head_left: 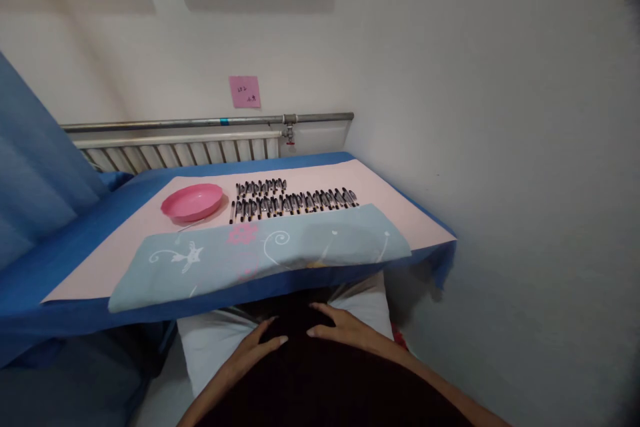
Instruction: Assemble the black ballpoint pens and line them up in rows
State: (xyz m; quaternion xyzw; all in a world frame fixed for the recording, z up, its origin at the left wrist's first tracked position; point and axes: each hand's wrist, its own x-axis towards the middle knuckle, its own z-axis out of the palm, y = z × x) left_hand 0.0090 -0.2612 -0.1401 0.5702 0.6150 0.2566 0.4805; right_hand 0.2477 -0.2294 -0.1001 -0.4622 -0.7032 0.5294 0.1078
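Head view, bottom centre: left hand (253, 349) and right hand (343, 328) lie flat and empty on dark clothing (310, 383). Mid-frame, pens (290, 200) and pink bowl (192, 201) sit untouched on the desk (415, 217).

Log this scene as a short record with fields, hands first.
left hand: open, flat on the dark cloth in the lap
right hand: open, flat on the same cloth
covers: blue cover, pink sheet, pale blue patterned cloth at near edge
on sheet: pink bowl left; two rows of small dark items right
wall: pink note above radiator
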